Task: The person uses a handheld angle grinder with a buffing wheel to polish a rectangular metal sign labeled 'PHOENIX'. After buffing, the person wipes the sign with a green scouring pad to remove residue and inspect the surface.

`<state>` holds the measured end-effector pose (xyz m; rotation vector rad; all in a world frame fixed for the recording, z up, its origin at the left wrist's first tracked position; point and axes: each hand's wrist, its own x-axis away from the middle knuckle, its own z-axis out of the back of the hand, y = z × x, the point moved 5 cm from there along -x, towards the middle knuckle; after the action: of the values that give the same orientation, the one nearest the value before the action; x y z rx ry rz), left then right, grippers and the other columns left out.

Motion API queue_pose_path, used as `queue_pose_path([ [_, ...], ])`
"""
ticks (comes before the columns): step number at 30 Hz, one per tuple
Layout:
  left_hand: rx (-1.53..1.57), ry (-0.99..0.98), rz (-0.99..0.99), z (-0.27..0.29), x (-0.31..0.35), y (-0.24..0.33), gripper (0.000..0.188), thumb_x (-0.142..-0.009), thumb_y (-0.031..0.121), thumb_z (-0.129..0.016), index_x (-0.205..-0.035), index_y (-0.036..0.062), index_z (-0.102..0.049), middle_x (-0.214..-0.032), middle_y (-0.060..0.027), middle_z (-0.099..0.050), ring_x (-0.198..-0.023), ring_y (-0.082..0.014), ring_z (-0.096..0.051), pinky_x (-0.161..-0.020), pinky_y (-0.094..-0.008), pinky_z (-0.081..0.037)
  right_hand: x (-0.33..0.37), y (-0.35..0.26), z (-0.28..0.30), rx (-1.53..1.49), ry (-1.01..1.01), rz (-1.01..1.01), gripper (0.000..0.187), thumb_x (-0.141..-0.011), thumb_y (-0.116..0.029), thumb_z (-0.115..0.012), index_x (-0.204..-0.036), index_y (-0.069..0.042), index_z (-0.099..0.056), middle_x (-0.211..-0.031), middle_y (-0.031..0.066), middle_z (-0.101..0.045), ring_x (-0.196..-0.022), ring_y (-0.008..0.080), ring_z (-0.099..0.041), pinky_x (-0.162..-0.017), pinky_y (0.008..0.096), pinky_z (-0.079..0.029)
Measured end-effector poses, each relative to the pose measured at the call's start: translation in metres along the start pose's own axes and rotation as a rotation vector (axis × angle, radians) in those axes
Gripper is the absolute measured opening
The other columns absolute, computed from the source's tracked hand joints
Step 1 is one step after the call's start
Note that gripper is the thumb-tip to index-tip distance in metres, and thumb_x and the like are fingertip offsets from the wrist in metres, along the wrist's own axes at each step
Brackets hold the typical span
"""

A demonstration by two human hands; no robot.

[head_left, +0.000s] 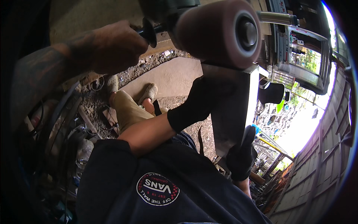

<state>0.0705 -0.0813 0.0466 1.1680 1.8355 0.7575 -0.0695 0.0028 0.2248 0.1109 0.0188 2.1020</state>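
A dark, flat-faced rectangular bar (230, 121) stands lengthwise between the wearer and a pinkish-brown drum (212, 33), its upper end just below the drum; whether the 2 touch is hard to tell. The bar's narrow right side gleams white. The wearer's 2 hands, both in black gloves, are on it. The left hand (197, 99) lies across the upper part of the dark face — its fingers sink into shadow, so I cannot tell how far its grip closes. The right hand (241, 158) has the bar's lower end in its grip, thumb up along the bright side.

The drum is blurred and shows a round metal cap at its right end. On its left, a bare co-worker's hand (119, 46) is wrapped around a handle with a black disc-shaped flange (150, 33).

Below are 2 pale clogs (150, 92) and beige trousers (128, 110) — beside them, a broad flat board (167, 77) lies on littered ground. A ribbed wall (320, 156) curves along the right.
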Motion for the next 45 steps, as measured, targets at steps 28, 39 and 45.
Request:
queue_pose_path([
  [28, 0.060, -0.011, 0.047, 0.000, 0.005, -0.010, 0.023, -0.096, 0.005, -0.075, -0.117, -0.0015, -0.076, -0.112, -0.0098, -0.078, -0.103, -0.0171, -0.074, -0.090, -0.0315, -0.061, 0.001, -0.005, -0.001, -0.079, 0.008, -0.019, 0.090, -0.078, 0.015, -0.059, -0.163, 0.004, -0.034, -0.140, 0.0274, -0.065, -0.095, 0.0336, -0.077, -0.079, 0.0386, -0.058],
  [39, 0.124, 0.112, -0.173, 0.002, 0.016, -0.024, 0.023, -0.095, 0.002, -0.076, -0.118, 0.0002, -0.076, -0.112, -0.0081, -0.077, -0.102, -0.0159, -0.074, -0.088, -0.0296, -0.061, 0.003, -0.005, -0.003, -0.069, -0.029, -0.043, 0.088, -0.076, 0.016, -0.058, -0.161, 0.006, -0.037, -0.115, 0.0272, -0.074, -0.083, 0.0337, -0.075, -0.075, 0.0398, -0.057],
  [45, 0.226, 0.123, -0.046, 0.003, 0.018, -0.029, 0.023, -0.095, 0.004, -0.076, -0.118, 0.0002, -0.076, -0.111, -0.0076, -0.077, -0.101, -0.0156, -0.074, -0.088, -0.0290, -0.061, -0.003, -0.012, -0.005, -0.073, -0.018, -0.029, 0.089, -0.075, 0.017, -0.056, -0.161, 0.006, -0.036, -0.126, 0.0281, -0.071, -0.093, 0.0358, -0.074, -0.083, 0.0408, -0.057],
])
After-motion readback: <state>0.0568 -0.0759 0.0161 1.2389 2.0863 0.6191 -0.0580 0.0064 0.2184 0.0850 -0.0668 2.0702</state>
